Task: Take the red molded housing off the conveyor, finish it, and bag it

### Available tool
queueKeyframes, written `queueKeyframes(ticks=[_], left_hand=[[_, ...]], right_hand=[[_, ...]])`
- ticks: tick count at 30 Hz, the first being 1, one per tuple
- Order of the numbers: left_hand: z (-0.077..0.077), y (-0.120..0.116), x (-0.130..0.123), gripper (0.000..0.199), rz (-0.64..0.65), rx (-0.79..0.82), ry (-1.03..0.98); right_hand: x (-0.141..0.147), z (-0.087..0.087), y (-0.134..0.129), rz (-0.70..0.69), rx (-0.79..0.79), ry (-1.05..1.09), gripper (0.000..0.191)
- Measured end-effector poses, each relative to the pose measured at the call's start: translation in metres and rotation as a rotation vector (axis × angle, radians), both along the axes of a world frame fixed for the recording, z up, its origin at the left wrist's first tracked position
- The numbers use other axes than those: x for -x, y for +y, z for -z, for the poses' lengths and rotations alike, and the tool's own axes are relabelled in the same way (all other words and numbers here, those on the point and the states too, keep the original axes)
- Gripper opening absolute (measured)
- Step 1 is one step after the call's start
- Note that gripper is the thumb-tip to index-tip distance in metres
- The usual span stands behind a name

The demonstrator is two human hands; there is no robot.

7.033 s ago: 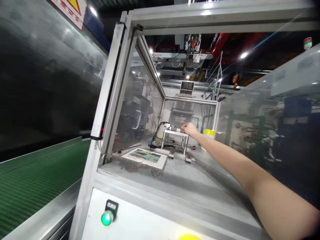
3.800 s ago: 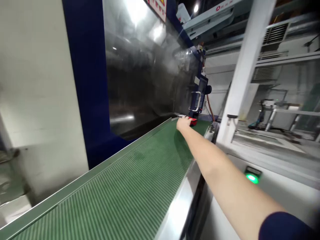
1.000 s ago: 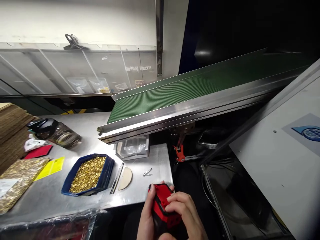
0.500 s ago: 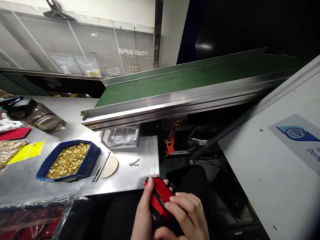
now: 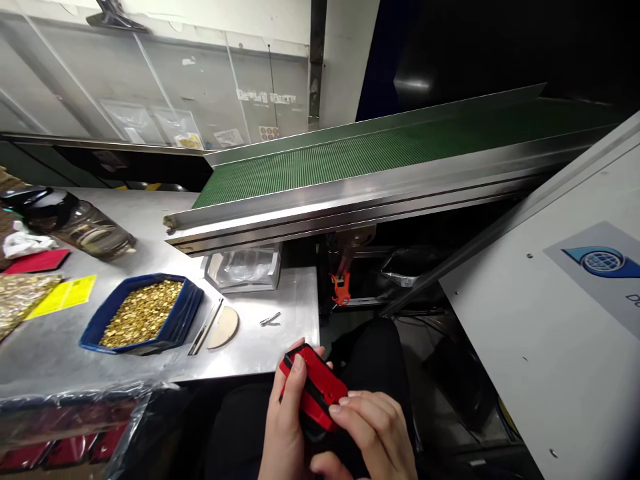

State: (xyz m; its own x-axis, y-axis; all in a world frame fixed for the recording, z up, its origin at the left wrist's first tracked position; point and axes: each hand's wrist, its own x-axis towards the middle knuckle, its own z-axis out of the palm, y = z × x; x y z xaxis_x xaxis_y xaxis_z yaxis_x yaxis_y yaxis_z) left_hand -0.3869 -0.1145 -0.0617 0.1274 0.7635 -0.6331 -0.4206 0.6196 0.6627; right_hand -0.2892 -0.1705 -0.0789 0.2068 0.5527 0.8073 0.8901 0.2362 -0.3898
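A small red and black plastic case [image 5: 319, 379] is held low over my lap, just off the table's front edge. My left hand [image 5: 286, 423] is closed around it, thumb on the top face and fingertips showing along the far side. My right hand [image 5: 376, 425] has its bent fingers pressed together at the case's near right end, touching it near a small red knob. Whether a tiny part sits between those fingertips I cannot tell. The underside of the case is hidden.
The metal table [image 5: 295, 337] holds a blue bin [image 5: 195, 313] of small gold-coloured parts, a utility knife [image 5: 206, 327], a cut round disc [image 5: 223, 327], nail clippers [image 5: 271, 320] and a bottle [image 5: 100, 230]. A green conveyor [image 5: 300, 167] slopes above. Plastic-lined red pieces [image 5: 70, 448] lie lower left.
My left hand and the case have risen slightly and tilted, showing more of the red top. My right fingers stay at its near end. The whole view has shifted slightly.
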Motion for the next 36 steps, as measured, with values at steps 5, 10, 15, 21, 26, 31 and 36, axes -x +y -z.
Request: queueKeyframes(ticks=[5, 10, 15, 21, 26, 31, 36], left_hand=[[0.003, -0.001, 0.004, 0.068, -0.047, 0.024, -0.046], [0.006, 0.001, 0.007, 0.061, -0.004, 0.176, -0.528], [0.012, 0.001, 0.010, 0.074, 0.194, 0.199, -0.781], [0.025, -0.005, 0.013, 0.082, 0.265, 0.078, -0.631], [0.029, -0.007, 0.027, 0.118, 0.413, -0.141, -0.589], [0.024, -0.006, 0.034, 0.101, 0.450, -0.212, -0.648], [0.021, -0.003, 0.036, 0.094, 0.473, -0.207, -0.699]], right_hand=[[0.007, 0.006, 0.000, -0.034, 0.008, 0.010, 0.039], [-0.002, 0.022, -0.009, -0.072, 0.107, 0.076, 0.055], [-0.018, 0.029, -0.017, -0.163, 0.246, 0.012, 0.051], [-0.032, 0.020, -0.026, -0.072, 0.175, 0.013, 0.037], [-0.035, 0.018, -0.028, -0.011, 0.126, 0.064, 0.036], [-0.030, 0.020, -0.027, -0.026, 0.095, 0.098, 0.030], [-0.029, 0.022, -0.027, -0.007, 0.122, 0.088, 0.032]])
